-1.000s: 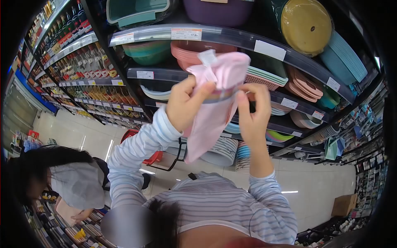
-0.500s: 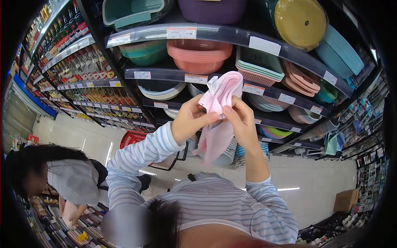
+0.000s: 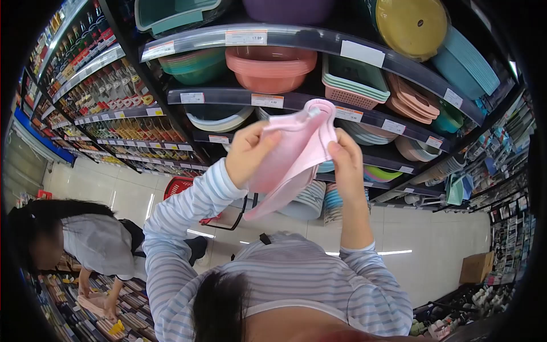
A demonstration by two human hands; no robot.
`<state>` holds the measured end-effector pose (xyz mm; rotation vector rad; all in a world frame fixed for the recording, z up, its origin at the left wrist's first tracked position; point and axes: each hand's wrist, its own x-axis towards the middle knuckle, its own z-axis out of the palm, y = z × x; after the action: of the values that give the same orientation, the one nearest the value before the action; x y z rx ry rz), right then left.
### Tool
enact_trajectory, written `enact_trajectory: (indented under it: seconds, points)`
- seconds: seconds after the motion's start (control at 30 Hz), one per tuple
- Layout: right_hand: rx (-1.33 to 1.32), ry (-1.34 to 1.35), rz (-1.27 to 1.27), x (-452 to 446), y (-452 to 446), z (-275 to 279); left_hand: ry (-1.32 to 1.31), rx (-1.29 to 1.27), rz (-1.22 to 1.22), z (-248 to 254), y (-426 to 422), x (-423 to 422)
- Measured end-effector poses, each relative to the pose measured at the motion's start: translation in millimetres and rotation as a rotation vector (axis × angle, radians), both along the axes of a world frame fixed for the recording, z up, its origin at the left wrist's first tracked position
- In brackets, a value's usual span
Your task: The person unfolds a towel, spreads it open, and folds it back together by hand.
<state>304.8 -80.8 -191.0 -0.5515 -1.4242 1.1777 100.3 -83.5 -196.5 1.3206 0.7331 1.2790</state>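
- Gripping the left part of the pink cloth (image 3: 288, 157), the left hand (image 3: 249, 154) was closed, its thumb pressed over the fabric; the fingers behind were partly hidden.
- The right hand (image 3: 346, 162) pinched the cloth's right edge between thumb and fingers, its grip nearly closed; the cloth was held up between both hands, in front of the shelves, looped at the top, its lower end hanging towards the near left.
- Beyond the hands, coral basins (image 3: 270, 68) sat stacked on a shelf; green basins (image 3: 196, 67) stood to their left, mint trays (image 3: 356, 80) to their right; a yellow round item (image 3: 411, 28) was at the far right.
- Bottles (image 3: 122, 85) lined the shelves on the left; a red basket (image 3: 178, 187) showed partly behind the left sleeve (image 3: 188, 205).
- At the near left, another person (image 3: 97, 245) bent over packed goods (image 3: 68, 302), both hands low; a cardboard box (image 3: 476, 268) rested on the floor at the right.
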Motion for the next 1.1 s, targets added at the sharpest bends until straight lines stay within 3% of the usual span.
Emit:
enact_trajectory:
  seconds: [0.17, 0.27, 0.47, 0.6, 0.93, 1.1]
  points:
    - [0.012, -0.044, -0.211, 47.8, 4.9, -3.4, -0.037, 0.068, 0.331, -13.7, 22.7, -43.1]
    - [0.013, -0.207, -0.395, 81.5, 8.6, -12.0, 0.044, 0.215, 0.533, -15.8, 26.8, -67.5]
    - [-0.073, -0.356, -0.436, 99.6, 7.4, -35.7, 0.157, 0.248, 0.546, -12.3, 19.9, -79.3]
    - [-0.045, -0.383, -0.526, 102.7, 6.7, -40.9, 0.029, 0.26, 0.46, -6.1, 19.0, -67.3]
    - [0.035, -0.206, -0.707, 118.6, -1.0, -48.5, -0.039, 0.448, 0.49, 2.2, 18.9, -36.0]
    - [0.05, -0.241, -0.759, 129.6, -9.5, -42.7, 0.052, 0.339, 0.396, 3.3, 17.3, -37.5]
